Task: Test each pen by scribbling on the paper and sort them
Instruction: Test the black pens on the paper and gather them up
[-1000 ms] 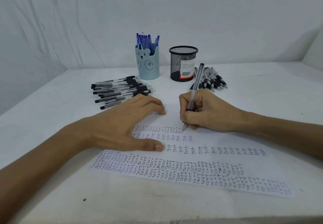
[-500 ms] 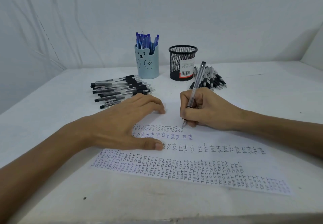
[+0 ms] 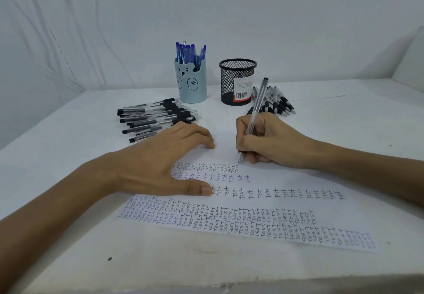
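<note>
A white paper [image 3: 286, 179] covered with rows of the word "test" in black and blue lies on the table. My right hand [image 3: 270, 141] grips a clear pen [image 3: 255, 112], its tip touching the paper at the end of the top row. My left hand [image 3: 165, 158] rests flat on the paper's left part, fingers spread. A heap of black pens [image 3: 158, 118] lies at the left. A second heap of black pens [image 3: 276, 103] lies behind my right hand.
A light blue bear cup [image 3: 191, 82] holds several blue pens [image 3: 189, 52]. To its right stands a black mesh cup [image 3: 237, 81]. The white table [image 3: 68, 144] meets a white wall behind, and its front edge runs along the bottom of the view.
The pen tip and my right hand have shifted slightly along the top row. My left hand stays on the paper.
</note>
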